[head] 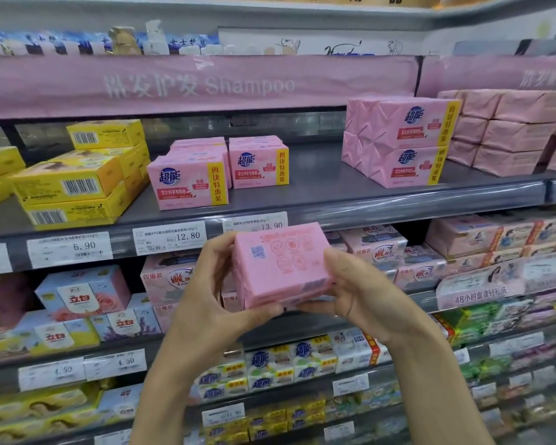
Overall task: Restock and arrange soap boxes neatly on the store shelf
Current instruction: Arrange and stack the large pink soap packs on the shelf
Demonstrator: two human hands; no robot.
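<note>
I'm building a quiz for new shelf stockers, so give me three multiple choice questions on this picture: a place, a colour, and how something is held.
1. Where is the pink soap pack?
A. Held up before the price tags.
B. On the floor.
C. On the topmost shelf.
2. What colour are the boxes left of the shelved pink packs?
A. Green.
B. Yellow.
C. Black.
3. How is the pink soap pack held?
A. One hand only.
B. Nobody touches it.
C. Both hands grip it.
Answers: 1 A, it overlaps a price tag. 2 B, their faces are yellow. 3 C, the left hand and the right hand curl round its sides.
</note>
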